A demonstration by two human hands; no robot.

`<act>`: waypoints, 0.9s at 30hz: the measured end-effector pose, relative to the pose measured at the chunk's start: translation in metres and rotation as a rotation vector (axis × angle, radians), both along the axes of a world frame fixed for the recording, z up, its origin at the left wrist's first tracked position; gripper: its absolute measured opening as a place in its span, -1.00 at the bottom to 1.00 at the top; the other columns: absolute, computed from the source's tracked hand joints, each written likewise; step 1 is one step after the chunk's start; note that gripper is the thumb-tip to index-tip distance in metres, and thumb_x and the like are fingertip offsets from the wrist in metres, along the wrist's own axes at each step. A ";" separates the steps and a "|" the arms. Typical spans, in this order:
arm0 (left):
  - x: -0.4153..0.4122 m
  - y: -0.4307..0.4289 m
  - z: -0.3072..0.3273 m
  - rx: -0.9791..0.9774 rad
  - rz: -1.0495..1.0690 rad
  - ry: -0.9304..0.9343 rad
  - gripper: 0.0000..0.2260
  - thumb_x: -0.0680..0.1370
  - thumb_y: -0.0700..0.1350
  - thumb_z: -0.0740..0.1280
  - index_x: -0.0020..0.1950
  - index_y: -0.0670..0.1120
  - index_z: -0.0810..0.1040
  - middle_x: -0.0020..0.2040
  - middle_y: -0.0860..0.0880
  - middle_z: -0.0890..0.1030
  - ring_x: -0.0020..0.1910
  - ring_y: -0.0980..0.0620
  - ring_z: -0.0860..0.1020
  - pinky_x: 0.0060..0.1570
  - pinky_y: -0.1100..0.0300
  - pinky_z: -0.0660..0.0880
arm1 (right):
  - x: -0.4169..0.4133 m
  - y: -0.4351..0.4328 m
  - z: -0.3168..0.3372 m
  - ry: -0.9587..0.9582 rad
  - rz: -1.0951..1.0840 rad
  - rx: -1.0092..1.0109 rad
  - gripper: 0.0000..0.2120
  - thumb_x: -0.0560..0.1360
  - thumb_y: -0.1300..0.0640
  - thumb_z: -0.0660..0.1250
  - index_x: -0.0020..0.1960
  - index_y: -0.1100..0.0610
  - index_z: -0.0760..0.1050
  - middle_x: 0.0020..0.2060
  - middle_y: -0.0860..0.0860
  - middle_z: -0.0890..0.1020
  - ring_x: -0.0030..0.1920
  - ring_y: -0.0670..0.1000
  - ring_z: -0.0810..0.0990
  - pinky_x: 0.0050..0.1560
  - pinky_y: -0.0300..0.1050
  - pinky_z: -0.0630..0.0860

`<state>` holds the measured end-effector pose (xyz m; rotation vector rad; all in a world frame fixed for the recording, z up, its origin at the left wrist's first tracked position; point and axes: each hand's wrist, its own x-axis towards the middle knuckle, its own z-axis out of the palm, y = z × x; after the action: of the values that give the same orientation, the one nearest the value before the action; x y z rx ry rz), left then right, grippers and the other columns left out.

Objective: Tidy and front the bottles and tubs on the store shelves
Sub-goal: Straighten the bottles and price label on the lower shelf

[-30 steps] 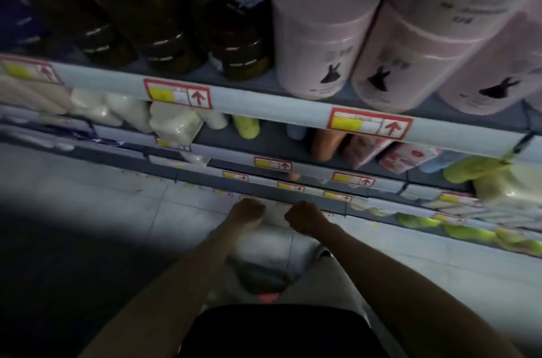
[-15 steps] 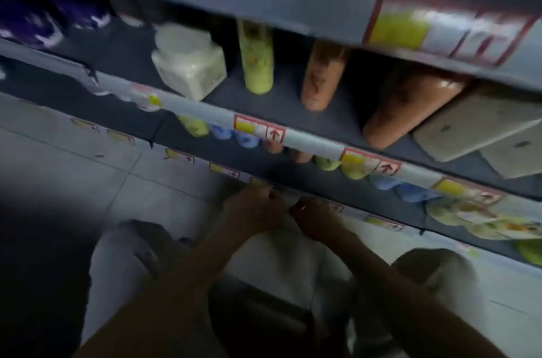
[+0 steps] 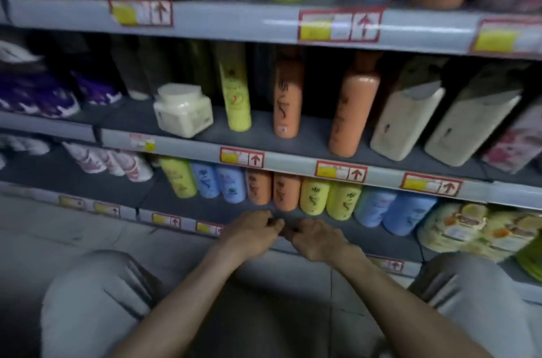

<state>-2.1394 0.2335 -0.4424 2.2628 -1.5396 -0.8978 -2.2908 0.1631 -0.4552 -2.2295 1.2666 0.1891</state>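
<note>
I am crouched in front of low store shelves. My left hand and my right hand hover side by side at the front edge of the bottom shelf, fingers curled, holding nothing. Just behind them stands a row of bottles: orange bottles, yellow bottles and blue bottles. On the shelf above, a white tub stands near the front. A yellow bottle and two orange bottles sit further back and apart.
Cream square bottles lean at the right of the middle shelf, purple packs lie at its left. Pink-white bottles lie on the bottom shelf's left, yellow packs at its right. My knees flank my arms above the tiled floor.
The view has dropped from the upper shelves to the two lowest ones as I crouched. Both hands stayed together and now sit at the bottom shelf's front edge.
</note>
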 end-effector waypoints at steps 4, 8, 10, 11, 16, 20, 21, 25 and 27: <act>-0.007 0.026 0.038 -0.121 0.022 -0.055 -0.72 0.60 0.22 0.16 0.01 0.09 0.55 0.02 0.03 0.63 0.02 -0.02 0.60 0.09 0.01 0.55 | -0.004 0.019 0.040 -0.112 -0.116 -0.071 -0.66 0.63 -0.11 0.14 0.17 0.04 0.59 0.18 0.14 0.65 0.19 0.21 0.61 0.16 0.06 0.53; -0.008 0.050 0.086 -0.288 0.073 -0.046 -0.77 0.57 0.18 0.20 -0.05 0.12 0.59 -0.01 0.05 0.67 0.03 0.00 0.62 0.09 0.07 0.55 | -0.008 0.043 0.090 -0.309 -0.208 -0.181 -0.62 0.60 -0.22 0.17 0.02 0.03 0.61 0.12 0.15 0.68 0.17 0.21 0.62 0.07 -0.01 0.50; -0.006 0.055 0.111 -0.367 0.116 -0.066 -0.72 0.56 0.21 0.19 0.06 0.10 0.61 0.05 0.01 0.69 0.10 -0.05 0.62 0.12 0.06 0.54 | -0.010 0.053 0.111 -0.341 -0.204 -0.227 -0.60 0.58 -0.26 0.18 0.06 0.01 0.61 0.12 0.12 0.69 0.19 0.19 0.62 0.10 -0.02 0.52; -0.005 0.056 0.122 -0.403 0.124 -0.072 -0.69 0.55 0.24 0.17 0.06 0.12 0.60 0.05 0.00 0.69 0.10 -0.08 0.62 0.12 0.02 0.55 | -0.011 0.057 0.122 -0.348 -0.200 -0.252 -0.59 0.57 -0.28 0.17 0.08 -0.01 0.61 0.12 0.11 0.70 0.19 0.18 0.63 0.10 -0.01 0.53; -0.011 0.063 0.163 -0.532 0.174 -0.028 -0.73 0.52 0.28 0.15 0.00 0.21 0.56 0.01 0.04 0.64 0.03 -0.04 0.58 0.10 -0.04 0.55 | -0.021 0.061 0.165 -0.476 -0.201 -0.336 -0.73 0.57 -0.25 0.18 -0.04 -0.10 0.51 0.05 0.07 0.68 0.13 0.18 0.61 0.02 -0.01 0.49; -0.011 0.058 0.169 -0.600 0.196 -0.007 -0.78 0.55 0.23 0.18 0.05 0.22 0.57 -0.01 0.14 0.63 0.00 0.04 0.59 0.10 0.00 0.56 | -0.035 0.058 0.176 -0.539 -0.234 -0.365 -0.78 0.55 -0.25 0.20 -0.05 -0.14 0.48 0.00 -0.05 0.67 0.07 0.12 0.60 0.09 0.07 0.55; -0.010 0.055 0.169 -0.602 0.194 -0.002 -0.79 0.56 0.21 0.20 0.05 0.21 0.57 -0.01 0.14 0.63 0.00 0.05 0.59 0.09 0.02 0.56 | -0.038 0.057 0.176 -0.546 -0.243 -0.360 -0.76 0.55 -0.25 0.20 -0.05 -0.11 0.49 -0.04 -0.07 0.66 0.05 0.10 0.61 0.09 0.07 0.56; -0.006 0.039 0.160 -0.584 0.172 0.027 -0.82 0.59 0.15 0.23 0.07 0.18 0.59 0.01 0.12 0.64 0.03 0.07 0.58 0.05 0.09 0.51 | -0.047 0.049 0.164 -0.592 -0.268 -0.347 -0.66 0.52 -0.28 0.18 -0.03 -0.05 0.53 -0.12 -0.08 0.66 -0.02 0.06 0.62 0.05 0.08 0.57; -0.003 0.033 0.154 -0.578 0.173 0.058 -0.82 0.58 0.14 0.24 0.07 0.16 0.60 0.01 0.12 0.64 0.05 0.07 0.58 0.11 0.08 0.51 | -0.050 0.046 0.156 -0.607 -0.279 -0.339 -0.60 0.45 -0.33 0.14 -0.04 -0.06 0.54 -0.14 -0.08 0.68 -0.06 0.00 0.63 0.03 0.10 0.57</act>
<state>-2.1426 0.2668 -0.2888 1.8899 -1.3327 -0.3950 -2.3410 0.2092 -0.2987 -2.0911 1.2955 -0.8006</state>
